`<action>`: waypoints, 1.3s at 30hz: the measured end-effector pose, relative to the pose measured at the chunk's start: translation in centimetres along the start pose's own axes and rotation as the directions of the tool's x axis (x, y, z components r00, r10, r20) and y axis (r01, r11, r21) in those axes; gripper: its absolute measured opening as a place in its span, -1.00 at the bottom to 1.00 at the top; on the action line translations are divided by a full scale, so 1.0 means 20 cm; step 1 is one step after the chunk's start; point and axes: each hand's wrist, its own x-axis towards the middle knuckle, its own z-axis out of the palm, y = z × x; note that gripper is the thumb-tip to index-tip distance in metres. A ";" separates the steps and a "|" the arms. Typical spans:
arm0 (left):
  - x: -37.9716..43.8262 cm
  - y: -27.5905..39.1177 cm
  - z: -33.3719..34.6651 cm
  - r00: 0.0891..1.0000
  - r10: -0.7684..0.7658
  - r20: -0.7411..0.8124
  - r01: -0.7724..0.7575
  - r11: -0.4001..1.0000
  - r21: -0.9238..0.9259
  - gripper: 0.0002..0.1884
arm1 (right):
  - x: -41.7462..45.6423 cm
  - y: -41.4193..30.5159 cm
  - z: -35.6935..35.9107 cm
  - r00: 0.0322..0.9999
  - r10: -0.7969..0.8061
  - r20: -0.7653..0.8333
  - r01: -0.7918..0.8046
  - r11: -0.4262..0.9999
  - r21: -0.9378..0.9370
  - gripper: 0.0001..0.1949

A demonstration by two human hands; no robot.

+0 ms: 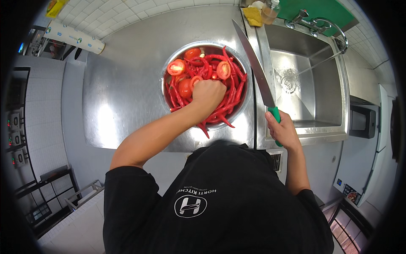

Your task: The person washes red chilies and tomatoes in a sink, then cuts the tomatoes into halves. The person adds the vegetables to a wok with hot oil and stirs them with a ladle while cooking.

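A round metal bowl [246, 104] stands on the steel worktop before me, full of long red chilies [233, 85], with halved tomatoes [224, 70] and rounder tomato pieces among them. Several chilies poke over the near rim. My left hand [209, 93] reaches into the bowl with its fingers curled down among the chilies; its fingertips are hidden, so whether it grips anything does not show. To the right of the bowl, my right hand [281, 128] holds the green handle of a large kitchen knife [257, 68], its long blade pointing away from me along the sink's left edge.
A steel sink [328, 117] lies at the right, water running from its tap [328, 23]. A yellow cloth or sponge [253, 16] and a plastic bottle [270, 12] stand beyond the knife tip. A large wrapped roll [74, 37] lies at the back left of the steel worktop [127, 76].
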 end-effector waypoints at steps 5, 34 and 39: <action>-0.11 -0.05 -0.11 0.999 -0.049 -0.013 0.048 0.997 -0.067 -0.83 | 0.00 0.01 -0.02 1.000 0.002 0.005 -0.002 1.000 0.012 -0.62; -0.27 -0.17 -0.27 0.756 -0.600 0.262 -0.269 -0.649 -0.712 -0.77 | -0.13 -0.23 0.06 0.941 -0.303 0.149 0.320 0.657 -0.682 -0.53; -0.27 -0.17 -0.27 0.718 -0.644 0.264 -0.261 -0.600 -0.756 -0.81 | -0.11 -0.23 0.12 0.946 -0.301 0.120 0.296 0.650 -0.700 -0.53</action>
